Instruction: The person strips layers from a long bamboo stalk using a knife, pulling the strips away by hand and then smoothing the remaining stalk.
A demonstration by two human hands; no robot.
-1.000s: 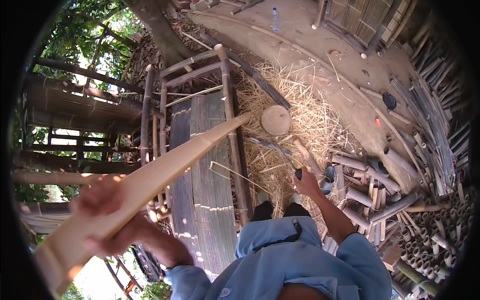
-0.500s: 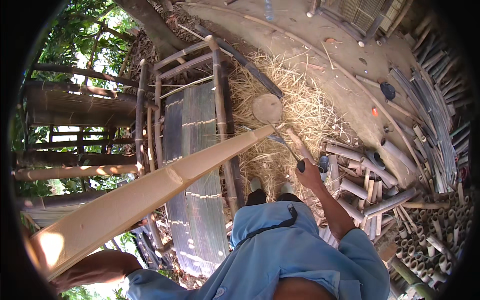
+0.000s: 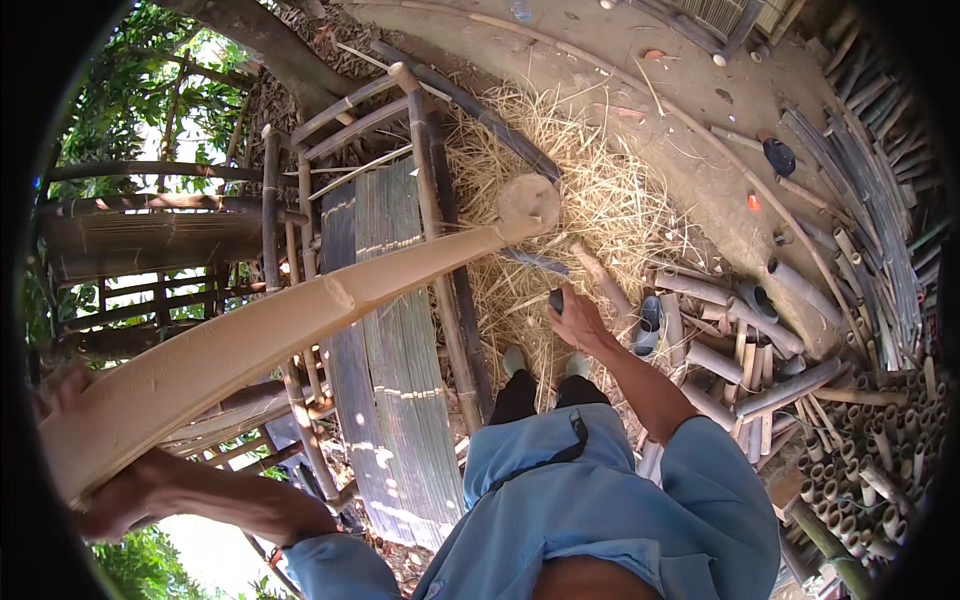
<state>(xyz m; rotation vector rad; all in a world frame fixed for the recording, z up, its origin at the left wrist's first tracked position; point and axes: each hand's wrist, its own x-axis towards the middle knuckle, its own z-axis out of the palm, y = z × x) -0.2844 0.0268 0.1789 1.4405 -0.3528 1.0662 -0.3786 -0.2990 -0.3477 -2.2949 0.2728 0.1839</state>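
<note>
A long split length of pale bamboo point(image 3: 240, 335) slants across the left side, a node ring near its middle. My left hand point(image 3: 115, 495) is closed around its wide near end, fingers curling over the far edge. The narrow far end meets the front edge of a round wooden chopping block point(image 3: 525, 195). My right hand point(image 3: 582, 322) grips the dark handle of a knife point(image 3: 556, 299), in front of the block and apart from the bamboo. The blade is hard to make out against the straw.
Straw-like shavings point(image 3: 620, 200) surround the block. A bamboo bench point(image 3: 400, 350) stands at my left beside a bamboo frame. Cut bamboo tubes point(image 3: 715, 368) and a dark shoe point(image 3: 648, 322) lie at right, with stacked bamboo pieces point(image 3: 850, 480) beyond. A long pole point(image 3: 690, 120) crosses the dirt.
The bamboo's far end has shifted slightly left and its near end has risen and turned with my left hand. My right hand has moved left with the knife, whose handle has turned.
</note>
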